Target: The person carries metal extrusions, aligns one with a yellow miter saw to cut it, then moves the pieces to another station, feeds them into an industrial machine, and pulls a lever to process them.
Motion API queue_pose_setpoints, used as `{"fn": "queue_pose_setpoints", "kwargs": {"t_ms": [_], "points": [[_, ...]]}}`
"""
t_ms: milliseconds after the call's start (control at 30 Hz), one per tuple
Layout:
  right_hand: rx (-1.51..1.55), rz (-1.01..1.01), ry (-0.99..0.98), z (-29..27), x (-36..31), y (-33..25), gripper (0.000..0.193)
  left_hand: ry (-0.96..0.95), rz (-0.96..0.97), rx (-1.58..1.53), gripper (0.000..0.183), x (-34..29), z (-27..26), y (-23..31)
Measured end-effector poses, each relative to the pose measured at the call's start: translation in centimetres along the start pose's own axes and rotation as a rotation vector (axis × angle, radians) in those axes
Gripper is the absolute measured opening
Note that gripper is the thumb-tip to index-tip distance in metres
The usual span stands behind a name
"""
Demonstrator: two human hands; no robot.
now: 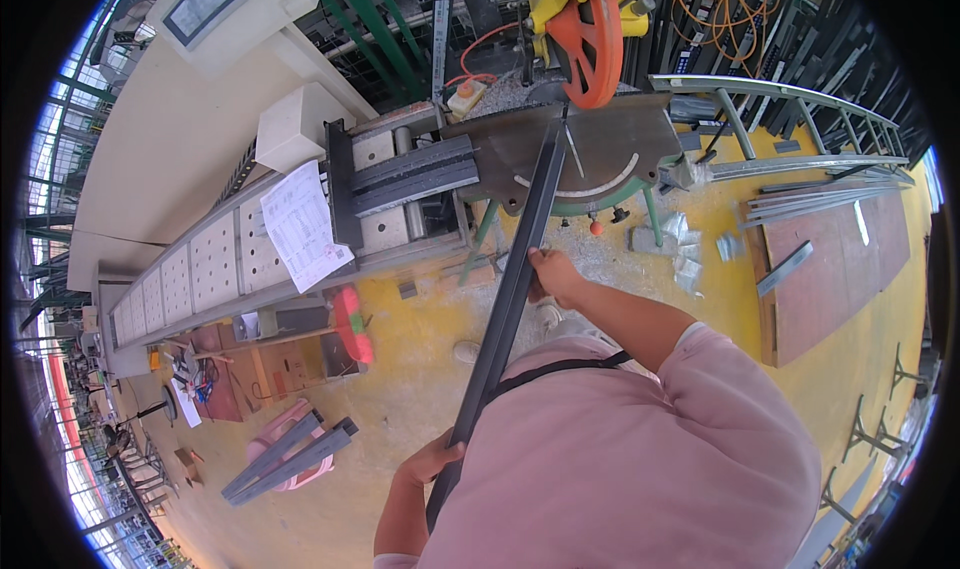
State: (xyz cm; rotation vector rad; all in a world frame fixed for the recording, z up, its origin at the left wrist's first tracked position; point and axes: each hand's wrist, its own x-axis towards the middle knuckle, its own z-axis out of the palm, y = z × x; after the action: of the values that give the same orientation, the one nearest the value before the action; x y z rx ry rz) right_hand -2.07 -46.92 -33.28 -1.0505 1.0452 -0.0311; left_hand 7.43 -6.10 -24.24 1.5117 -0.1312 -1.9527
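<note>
A long dark grey metal profile point(505, 314) slants across in front of my body, its far end resting on the saw table point(495, 129). Around its middle my right hand point(555, 277) is closed, gripping it from the right side. Lower down, near the profile's close end, my left hand point(435, 457) grips it from the left. Above the profile's far end stands a cut-off saw point(590, 54) with an orange blade guard and a yellow body. To the left of the saw table, several short grey profiles point(415, 176) lie side by side on the feed bench.
A printed paper sheet point(303, 227) hangs over the perforated bench point(205, 269) at left. Cut profiles point(290, 456) lie across a pink stool. Right of me stand a wooden board stack point(840, 269) with metal strips and a metal ladder point(790, 164). A control panel point(205, 9) is top left.
</note>
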Motion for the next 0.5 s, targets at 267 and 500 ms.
{"fn": "queue_pose_setpoints", "kwargs": {"t_ms": [267,500], "points": [[-0.273,0.114,-0.281,-0.3,-3.3,-0.3,0.049,-0.002,-0.044,-0.038,0.066,0.5,1.1,3.0],[-0.947,-0.727,0.256,-4.7,-16.1,-24.3,0.032,0.036,-0.062,-0.003,0.062,2.4,0.4,4.0]]}}
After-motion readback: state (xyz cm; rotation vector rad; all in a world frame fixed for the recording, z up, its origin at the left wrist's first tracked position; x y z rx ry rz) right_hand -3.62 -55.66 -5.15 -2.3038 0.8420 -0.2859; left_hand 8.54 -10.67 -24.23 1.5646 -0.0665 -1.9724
